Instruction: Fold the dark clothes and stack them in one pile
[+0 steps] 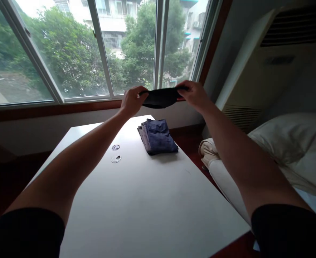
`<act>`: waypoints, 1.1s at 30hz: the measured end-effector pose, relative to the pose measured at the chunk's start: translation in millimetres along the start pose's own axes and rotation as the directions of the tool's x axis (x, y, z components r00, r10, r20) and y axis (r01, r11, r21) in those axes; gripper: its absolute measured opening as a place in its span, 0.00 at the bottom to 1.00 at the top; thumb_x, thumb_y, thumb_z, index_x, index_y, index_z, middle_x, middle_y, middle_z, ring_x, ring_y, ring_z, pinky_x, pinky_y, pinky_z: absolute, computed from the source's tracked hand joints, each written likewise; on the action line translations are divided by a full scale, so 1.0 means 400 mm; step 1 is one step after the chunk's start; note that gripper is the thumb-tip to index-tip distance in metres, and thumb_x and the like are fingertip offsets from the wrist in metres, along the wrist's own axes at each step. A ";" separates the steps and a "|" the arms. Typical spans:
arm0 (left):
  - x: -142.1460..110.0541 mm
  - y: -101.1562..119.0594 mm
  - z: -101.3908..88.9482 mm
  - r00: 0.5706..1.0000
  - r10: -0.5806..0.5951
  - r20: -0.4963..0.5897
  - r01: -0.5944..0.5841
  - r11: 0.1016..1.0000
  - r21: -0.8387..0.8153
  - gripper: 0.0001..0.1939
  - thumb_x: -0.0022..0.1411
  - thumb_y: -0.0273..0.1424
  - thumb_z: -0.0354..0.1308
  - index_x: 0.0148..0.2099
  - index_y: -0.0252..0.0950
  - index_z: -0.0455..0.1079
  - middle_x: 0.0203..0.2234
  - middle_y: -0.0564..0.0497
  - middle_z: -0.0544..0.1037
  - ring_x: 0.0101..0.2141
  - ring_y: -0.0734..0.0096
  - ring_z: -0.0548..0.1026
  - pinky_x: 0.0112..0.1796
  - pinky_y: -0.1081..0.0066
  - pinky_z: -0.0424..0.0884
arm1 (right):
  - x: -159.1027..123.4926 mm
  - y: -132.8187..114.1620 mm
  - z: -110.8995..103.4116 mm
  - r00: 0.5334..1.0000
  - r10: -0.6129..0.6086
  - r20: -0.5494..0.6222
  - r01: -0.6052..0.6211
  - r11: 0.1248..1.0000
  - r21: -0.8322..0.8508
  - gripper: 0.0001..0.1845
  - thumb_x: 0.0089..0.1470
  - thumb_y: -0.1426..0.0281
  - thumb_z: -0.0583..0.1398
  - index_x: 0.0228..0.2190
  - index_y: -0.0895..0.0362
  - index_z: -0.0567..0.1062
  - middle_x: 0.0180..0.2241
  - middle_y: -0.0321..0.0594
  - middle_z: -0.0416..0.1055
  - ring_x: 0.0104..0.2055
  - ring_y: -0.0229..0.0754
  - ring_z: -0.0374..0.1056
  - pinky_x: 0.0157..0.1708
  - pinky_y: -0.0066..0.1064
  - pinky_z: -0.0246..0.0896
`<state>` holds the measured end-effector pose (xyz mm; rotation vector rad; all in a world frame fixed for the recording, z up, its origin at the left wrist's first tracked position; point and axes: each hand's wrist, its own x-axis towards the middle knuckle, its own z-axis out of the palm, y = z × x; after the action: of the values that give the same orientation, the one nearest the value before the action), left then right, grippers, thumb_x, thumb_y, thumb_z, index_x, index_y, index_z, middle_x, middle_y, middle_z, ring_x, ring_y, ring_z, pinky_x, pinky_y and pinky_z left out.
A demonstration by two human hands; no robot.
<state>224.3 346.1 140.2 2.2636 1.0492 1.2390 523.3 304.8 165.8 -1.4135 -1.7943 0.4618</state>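
Both my arms reach out over a white table [147, 200]. My left hand [132, 101] and my right hand [194, 95] each pinch one end of a small black garment [161, 97], which hangs stretched between them in the air above the table's far end. Both hands are closed on it. Below them, on the table, lies a folded stack of blue and grey clothes [157, 136], apart from the hands.
Two round metal caps [116, 153] sit in the tabletop left of the stack. A wide window [98, 50] runs behind the table. A bed with a pale pillow [289, 139] stands on the right, and a tall air conditioner [270, 61] behind it.
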 end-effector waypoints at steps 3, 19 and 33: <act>-0.137 -0.028 0.111 0.987 0.071 0.143 -0.089 0.988 0.123 0.09 0.70 0.31 0.57 0.48 0.38 0.78 0.43 0.48 0.79 0.45 0.61 0.75 0.49 0.63 0.68 | -0.152 0.104 0.062 0.994 0.103 0.023 -0.098 0.982 -0.161 0.13 0.63 0.73 0.60 0.48 0.61 0.79 0.37 0.38 0.77 0.37 0.34 0.69 0.43 0.29 0.66; -0.590 -0.005 0.341 0.820 0.019 0.573 -0.142 0.975 0.171 0.07 0.71 0.29 0.55 0.47 0.39 0.74 0.45 0.44 0.76 0.48 0.58 0.73 0.50 0.58 0.70 | -0.426 0.270 0.246 0.911 0.338 0.235 -0.255 0.911 -0.323 0.18 0.60 0.65 0.56 0.48 0.56 0.80 0.49 0.46 0.78 0.50 0.47 0.72 0.54 0.39 0.64; -0.848 -0.162 0.037 0.802 -0.236 0.548 0.068 0.949 0.309 0.15 0.69 0.33 0.56 0.56 0.40 0.72 0.64 0.43 0.67 0.63 0.53 0.64 0.62 0.50 0.64 | -0.394 0.252 0.530 0.805 0.521 0.283 -0.197 0.685 -0.701 0.34 0.68 0.51 0.49 0.69 0.52 0.61 0.73 0.51 0.45 0.73 0.61 0.40 0.67 0.61 0.41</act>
<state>92.3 135.9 -100.6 2.4506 1.1707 0.2863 437.4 227.9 -92.4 -2.3579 -2.1692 0.4279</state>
